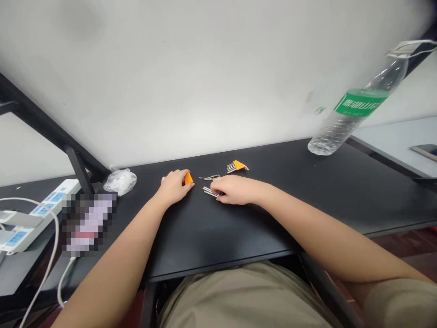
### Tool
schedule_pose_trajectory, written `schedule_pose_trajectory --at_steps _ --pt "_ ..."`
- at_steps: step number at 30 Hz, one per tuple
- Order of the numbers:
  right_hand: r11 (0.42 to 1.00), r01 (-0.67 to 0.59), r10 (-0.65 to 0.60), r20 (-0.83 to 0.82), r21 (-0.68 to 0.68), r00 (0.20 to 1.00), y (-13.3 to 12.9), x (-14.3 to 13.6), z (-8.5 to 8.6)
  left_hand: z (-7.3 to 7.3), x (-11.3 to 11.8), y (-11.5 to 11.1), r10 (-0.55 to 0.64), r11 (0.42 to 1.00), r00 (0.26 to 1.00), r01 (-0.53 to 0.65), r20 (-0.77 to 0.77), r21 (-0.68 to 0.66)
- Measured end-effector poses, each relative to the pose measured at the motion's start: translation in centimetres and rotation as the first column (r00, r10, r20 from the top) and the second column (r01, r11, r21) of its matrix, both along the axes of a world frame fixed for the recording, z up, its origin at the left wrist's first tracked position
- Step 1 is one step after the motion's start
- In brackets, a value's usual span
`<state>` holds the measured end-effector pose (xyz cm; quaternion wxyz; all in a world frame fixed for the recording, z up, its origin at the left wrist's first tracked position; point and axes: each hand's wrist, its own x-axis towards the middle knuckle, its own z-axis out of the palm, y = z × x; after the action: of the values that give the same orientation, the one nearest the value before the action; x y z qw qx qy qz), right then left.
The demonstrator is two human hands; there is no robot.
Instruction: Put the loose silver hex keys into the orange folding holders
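Observation:
My left hand (174, 186) rests on the black table (211, 228) with its fingers closed around an orange holder (188, 178). Just to the right, my right hand (232, 189) lies on the table with its fingertips pinching a bunch of loose metal hex keys (209, 191). Another loose hex key (209, 177) lies just beyond the two hands. Farther back sits a second orange holder with a set of hex keys (236, 166) fanned out of it.
A clear water bottle with a green label (355, 109) stands at the table's back right. A crumpled plastic bag (120, 181) lies at the left, near a white power strip (32, 218) with cables. A phone (425, 150) lies on a neighbouring table.

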<state>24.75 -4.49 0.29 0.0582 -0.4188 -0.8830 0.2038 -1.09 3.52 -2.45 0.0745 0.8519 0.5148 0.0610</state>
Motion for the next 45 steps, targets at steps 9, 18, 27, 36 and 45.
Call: schedule_pose_trajectory --at_steps 9,18,27,36,45 --pt "1.0 -0.028 0.028 -0.065 -0.001 0.997 0.4 0.7 0.0 -0.2 -0.1 0.0 -0.001 1.0 1.0 0.0 0.008 0.017" --pt "0.997 -0.078 0.075 -0.097 -0.026 0.993 0.3 1.4 0.1 -0.1 0.0 0.0 -0.002 1.0 1.0 0.002 -0.006 0.012" --pt "0.911 0.364 -0.33 -0.186 0.193 0.926 2.9 1.3 -3.2 0.3 0.2 -0.2 0.014 1.0 1.0 -0.014 -0.019 -0.01" --pt "0.931 0.31 -0.286 -0.143 0.193 0.948 3.1 0.7 -3.8 0.1 0.1 -0.1 0.003 1.0 1.0 -0.003 -0.012 0.004" --pt "0.94 0.301 -0.295 -0.061 0.162 0.954 2.5 0.8 -3.1 -0.2 0.0 0.0 -0.001 1.0 1.0 0.001 -0.003 0.016"
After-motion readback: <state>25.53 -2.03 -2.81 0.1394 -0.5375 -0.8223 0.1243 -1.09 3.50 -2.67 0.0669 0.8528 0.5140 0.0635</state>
